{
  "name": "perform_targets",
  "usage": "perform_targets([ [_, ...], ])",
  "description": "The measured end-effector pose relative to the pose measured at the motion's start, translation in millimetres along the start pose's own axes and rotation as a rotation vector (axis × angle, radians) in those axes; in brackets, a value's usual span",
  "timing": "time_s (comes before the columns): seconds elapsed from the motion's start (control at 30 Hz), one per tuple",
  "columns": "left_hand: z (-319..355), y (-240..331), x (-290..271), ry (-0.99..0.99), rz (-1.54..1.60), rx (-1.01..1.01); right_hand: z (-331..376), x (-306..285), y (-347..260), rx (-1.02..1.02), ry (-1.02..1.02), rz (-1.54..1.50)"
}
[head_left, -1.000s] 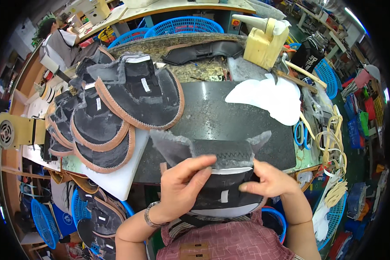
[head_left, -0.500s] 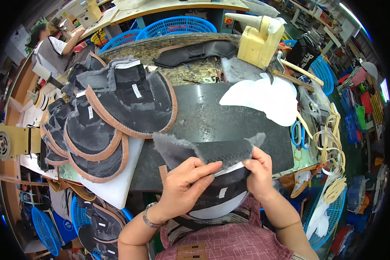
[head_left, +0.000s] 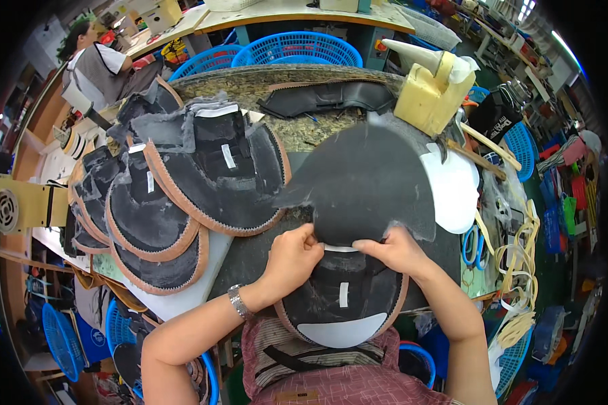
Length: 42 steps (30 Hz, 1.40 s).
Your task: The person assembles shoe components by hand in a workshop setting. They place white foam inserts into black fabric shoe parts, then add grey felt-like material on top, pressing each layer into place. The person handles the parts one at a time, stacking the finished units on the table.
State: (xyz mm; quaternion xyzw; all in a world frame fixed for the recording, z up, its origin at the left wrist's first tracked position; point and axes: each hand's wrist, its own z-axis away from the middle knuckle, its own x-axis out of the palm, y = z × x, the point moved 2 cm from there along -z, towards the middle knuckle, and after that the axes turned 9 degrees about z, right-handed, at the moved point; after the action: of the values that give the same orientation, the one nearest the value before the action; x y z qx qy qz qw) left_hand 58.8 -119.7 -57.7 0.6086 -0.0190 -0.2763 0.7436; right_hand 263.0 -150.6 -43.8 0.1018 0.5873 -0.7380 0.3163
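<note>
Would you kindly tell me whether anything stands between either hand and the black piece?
Nothing visible does: the left hand and right hand both grip the black piece directly, near either end of its white strip. The pile lies to the left and the scissors to the right.

12 o'clock: pale far desk (head_left: 304, 20), blue basket (head_left: 300, 61) in front of it. 2: yellowish plastic jug (head_left: 425, 104), cone spout on top. 3: cream strips (head_left: 532, 233), tangled; blue-handled scissors (head_left: 478, 250) just inside them. 8: blue lattice basket (head_left: 66, 341). 9: beige machine housing (head_left: 27, 202), round vent. 10: co-worker (head_left: 96, 71), grey vest, white sleeve.
</note>
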Motion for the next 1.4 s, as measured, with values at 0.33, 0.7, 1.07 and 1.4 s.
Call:
perform_targets([
  [0.33, -10, -3, -11, -0.075, -0.486, 0.78, 1, 9, 14, -0.82, 0.457, 0.889],
  [0.7, -21, -1, -19, -0.271, -0.985, 1.305, -10, 17, 11, -1.051, 0.479, 1.052],
  [1.07, -19, -1, -8, -0.485, -1.118, 1.324, -19, 1, 13, -0.909, 0.154, 0.808],
  [1.4, -36, 25, -11, -0.514, -0.528, 0.553, -3, -24, 10, -0.54, -0.148, 0.894],
])
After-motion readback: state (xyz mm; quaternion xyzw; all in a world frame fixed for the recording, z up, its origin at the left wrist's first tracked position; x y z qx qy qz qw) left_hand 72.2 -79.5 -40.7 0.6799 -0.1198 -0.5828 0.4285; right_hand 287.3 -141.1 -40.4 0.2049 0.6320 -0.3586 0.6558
